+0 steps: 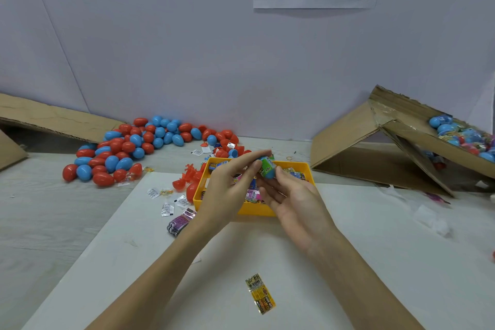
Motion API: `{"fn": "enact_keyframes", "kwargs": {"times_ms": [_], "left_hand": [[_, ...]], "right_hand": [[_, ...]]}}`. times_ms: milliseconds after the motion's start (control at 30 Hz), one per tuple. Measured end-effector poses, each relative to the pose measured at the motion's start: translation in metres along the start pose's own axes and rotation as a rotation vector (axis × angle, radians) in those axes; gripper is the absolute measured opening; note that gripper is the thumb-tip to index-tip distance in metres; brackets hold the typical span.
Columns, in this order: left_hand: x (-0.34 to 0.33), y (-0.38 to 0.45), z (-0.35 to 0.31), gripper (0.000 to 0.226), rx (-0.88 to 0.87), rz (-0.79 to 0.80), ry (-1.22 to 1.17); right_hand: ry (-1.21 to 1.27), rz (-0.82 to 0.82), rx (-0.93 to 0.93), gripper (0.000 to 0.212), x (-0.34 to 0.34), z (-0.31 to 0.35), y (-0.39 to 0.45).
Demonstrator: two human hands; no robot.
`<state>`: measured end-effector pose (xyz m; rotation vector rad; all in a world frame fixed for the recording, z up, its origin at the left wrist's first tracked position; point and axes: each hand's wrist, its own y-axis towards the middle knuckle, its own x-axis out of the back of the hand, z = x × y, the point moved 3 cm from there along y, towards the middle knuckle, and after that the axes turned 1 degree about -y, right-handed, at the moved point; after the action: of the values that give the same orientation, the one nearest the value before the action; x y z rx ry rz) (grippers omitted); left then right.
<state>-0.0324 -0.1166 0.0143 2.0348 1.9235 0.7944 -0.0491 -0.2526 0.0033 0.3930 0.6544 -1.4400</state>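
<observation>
Both grips pinch the blue plastic egg with a green printed wrapper [267,167] above the yellow plastic tray [255,211]'s far half: left grip [230,190] on its left, right grip [294,201] right and beneath. Its long axis points roughly away from me.

On the table [53,209], the egg pile [128,147] lies behind-left of the tray [257,211], the cardboard box [356,147] to its right.

Left forearm [150,276] bare to the frame edge, right forearm [361,276] likewise; slim wrists, long slender fingers [238,166]
</observation>
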Motion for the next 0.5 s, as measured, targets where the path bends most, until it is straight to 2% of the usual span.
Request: {"fn": "enact_keyframes", "kwargs": {"times_ms": [200, 400, 500], "left_hand": [[-0.0006, -0.0012, -0.0026, 0.028, 0.077, -0.028, -0.159], [0.0042, 0.0013, -0.0048, 0.029, 0.064, 0.121, -0.176], [0.0038, 0.0011, -0.0044, 0.027, 0.064, 0.123, -0.171]], "right_hand": [[0.103, 0.053, -0.088, 0.026, -0.0060, -0.0029, 0.0006], [0.103, 0.141, -0.149, 0.054, -0.0066, -0.0025, -0.0002], [0.118, 0.150, -0.173, 0.048, -0.0067, -0.0017, -0.0008]]}}
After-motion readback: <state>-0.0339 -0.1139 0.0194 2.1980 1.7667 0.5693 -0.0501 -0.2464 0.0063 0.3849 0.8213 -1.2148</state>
